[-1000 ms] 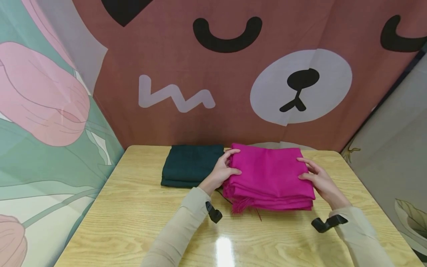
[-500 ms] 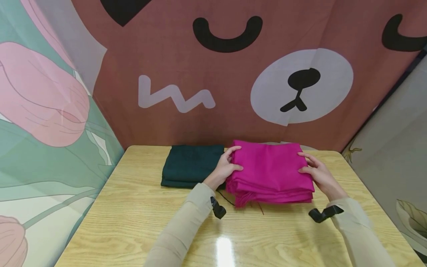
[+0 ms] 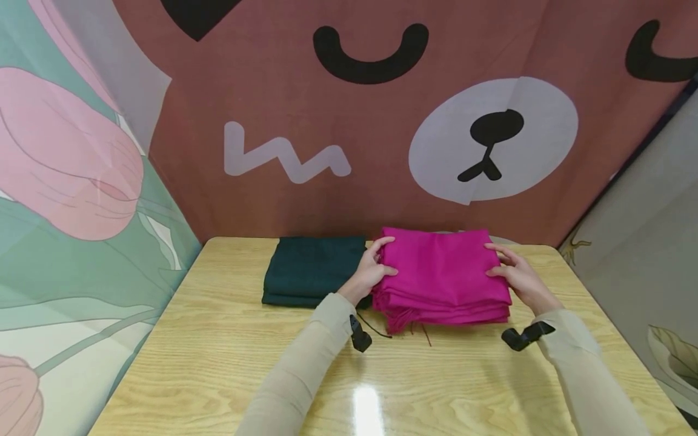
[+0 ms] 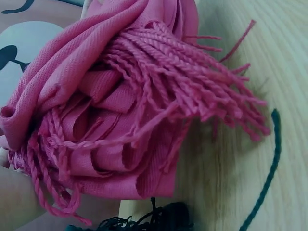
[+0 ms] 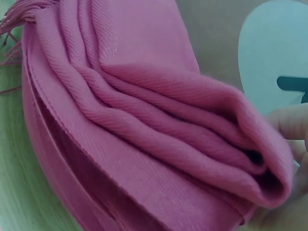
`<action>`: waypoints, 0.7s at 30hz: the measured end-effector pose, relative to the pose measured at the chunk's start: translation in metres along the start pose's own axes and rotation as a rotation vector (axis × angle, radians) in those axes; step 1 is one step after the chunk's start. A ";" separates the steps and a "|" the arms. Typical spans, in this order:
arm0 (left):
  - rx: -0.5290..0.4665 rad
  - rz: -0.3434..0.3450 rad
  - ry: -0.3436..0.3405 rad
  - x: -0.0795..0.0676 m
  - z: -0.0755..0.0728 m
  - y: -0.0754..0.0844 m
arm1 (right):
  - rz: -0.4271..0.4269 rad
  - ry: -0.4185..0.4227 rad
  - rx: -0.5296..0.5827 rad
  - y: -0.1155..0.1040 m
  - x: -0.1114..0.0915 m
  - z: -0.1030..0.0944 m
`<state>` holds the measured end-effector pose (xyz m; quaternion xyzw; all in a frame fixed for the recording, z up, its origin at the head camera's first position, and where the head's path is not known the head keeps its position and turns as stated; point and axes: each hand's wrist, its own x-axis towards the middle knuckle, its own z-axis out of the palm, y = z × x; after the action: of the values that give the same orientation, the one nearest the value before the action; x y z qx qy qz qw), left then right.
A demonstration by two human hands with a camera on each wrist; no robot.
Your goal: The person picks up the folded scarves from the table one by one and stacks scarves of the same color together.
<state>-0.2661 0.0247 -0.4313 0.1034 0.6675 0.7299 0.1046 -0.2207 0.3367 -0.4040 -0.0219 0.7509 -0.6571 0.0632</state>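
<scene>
A bright pink folded scarf (image 3: 442,266) lies between both hands at the back right of the table. My left hand (image 3: 368,274) grips its left edge, thumb on top. On the opposite edge, my right hand (image 3: 519,280) pinches the folds, and its fingers show at the border of the right wrist view. Twisted fringe (image 4: 178,77) hangs from the scarf's left end, with stacked layers beneath. Whether the underside touches the table cannot be told. Just left of it rests a dark green folded scarf (image 3: 313,266), partly behind my left hand.
The wooden table (image 3: 207,363) ends at a back wall covered by a bear-print cloth (image 3: 272,206). Printed curtains stand on both sides. A dark green strand (image 4: 267,178) lies on the wood near the pink fringe, along with thin reddish threads (image 3: 428,335).
Both hands have moved the pink scarf a little away from me, toward the back of the table. More of the green strand shows in front of it. The green scarf stays in place.
</scene>
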 end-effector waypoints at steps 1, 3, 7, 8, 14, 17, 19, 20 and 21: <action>0.004 0.002 0.001 0.001 0.000 -0.001 | 0.009 -0.002 0.007 0.001 0.002 -0.001; 0.024 0.000 0.006 0.003 0.001 -0.002 | 0.029 -0.004 0.024 0.002 0.005 -0.002; 0.072 -0.012 0.021 0.006 0.003 -0.001 | 0.059 0.001 0.031 0.006 0.009 -0.006; 0.079 -0.018 0.027 0.007 0.004 -0.002 | 0.061 0.002 0.033 0.007 0.010 -0.007; 0.064 -0.017 0.039 0.013 0.009 -0.011 | 0.068 0.013 0.060 0.015 0.014 -0.011; 0.068 -0.009 0.032 0.015 0.011 -0.016 | 0.083 0.027 0.072 0.019 0.018 -0.012; 0.073 -0.009 0.030 0.016 0.012 -0.018 | 0.092 0.039 0.082 0.023 0.021 -0.012; 0.074 -0.006 0.033 0.017 0.013 -0.019 | 0.096 0.044 0.081 0.024 0.022 -0.011; 0.073 -0.007 0.036 0.017 0.013 -0.019 | 0.099 0.049 0.078 0.025 0.024 -0.011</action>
<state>-0.2786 0.0437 -0.4493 0.0918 0.6960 0.7063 0.0910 -0.2442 0.3481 -0.4291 0.0338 0.7263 -0.6821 0.0783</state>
